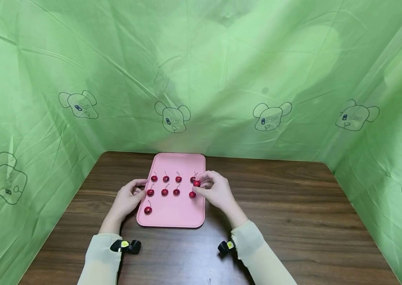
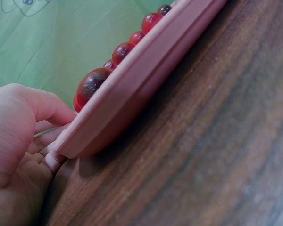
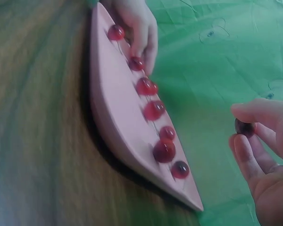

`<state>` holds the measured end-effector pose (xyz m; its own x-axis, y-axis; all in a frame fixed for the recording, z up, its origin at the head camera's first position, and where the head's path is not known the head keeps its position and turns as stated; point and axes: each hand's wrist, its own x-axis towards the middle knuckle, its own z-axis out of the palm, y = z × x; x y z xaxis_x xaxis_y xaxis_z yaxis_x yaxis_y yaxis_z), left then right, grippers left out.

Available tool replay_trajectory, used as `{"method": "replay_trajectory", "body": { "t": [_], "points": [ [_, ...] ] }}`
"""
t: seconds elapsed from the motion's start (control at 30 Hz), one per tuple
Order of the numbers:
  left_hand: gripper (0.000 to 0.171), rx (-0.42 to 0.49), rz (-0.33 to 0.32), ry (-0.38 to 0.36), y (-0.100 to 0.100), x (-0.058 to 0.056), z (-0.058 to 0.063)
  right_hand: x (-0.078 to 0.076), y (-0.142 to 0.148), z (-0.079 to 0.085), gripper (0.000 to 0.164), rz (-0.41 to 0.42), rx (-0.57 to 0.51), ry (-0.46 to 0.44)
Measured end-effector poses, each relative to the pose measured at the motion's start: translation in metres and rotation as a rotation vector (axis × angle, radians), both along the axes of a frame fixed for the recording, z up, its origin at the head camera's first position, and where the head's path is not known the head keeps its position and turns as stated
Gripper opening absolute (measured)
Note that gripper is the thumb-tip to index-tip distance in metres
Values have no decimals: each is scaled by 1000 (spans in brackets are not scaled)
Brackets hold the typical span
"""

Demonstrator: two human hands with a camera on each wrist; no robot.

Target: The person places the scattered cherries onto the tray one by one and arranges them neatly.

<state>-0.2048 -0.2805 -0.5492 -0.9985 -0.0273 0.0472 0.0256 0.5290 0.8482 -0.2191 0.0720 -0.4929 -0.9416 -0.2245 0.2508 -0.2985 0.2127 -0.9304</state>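
Observation:
A pink tray (image 1: 172,215) lies on the table, with several red cherries (image 1: 164,192) with stems set out on it in rows. One cherry (image 1: 148,210) sits by itself near the front left corner. My left hand (image 1: 127,199) grips the tray's left edge, its thumb at the rim (image 2: 66,136) and other fingers beneath. Over the right side of the tray, my right hand (image 1: 218,191) pinches a cherry (image 3: 244,127) between thumb and fingertips. In the right wrist view that cherry is raised apart from the tray. Two cherries on the tray, one (image 1: 192,194) nearer me, lie close by these fingers.
The dark wooden table (image 1: 286,221) extends on both sides of the tray. Green sheeting (image 1: 222,79) printed with mouse faces hangs behind and at the sides. Each wrist wears a small black camera (image 1: 126,246).

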Motion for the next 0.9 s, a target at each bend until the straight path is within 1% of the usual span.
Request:
{"method": "replay_trajectory", "body": {
  "t": [0.17,0.4,0.73,0.83,0.9],
  "points": [
    [37,5,0,4,-1,0,0,8,-15,-1,27,0,-9,0],
    [38,-2,-1,5,-1,0,0,18,-35,-4,28,5,68,28],
    [37,15,-1,-7,0,0,1,32,-59,-7,29,54,74,-37],
    [38,17,-5,-2,0,0,1,35,-67,-9,29,65,64,-47],
    [38,16,-8,2,-1,-1,1,38,-73,-12,29,70,75,-45]
  ]
}}
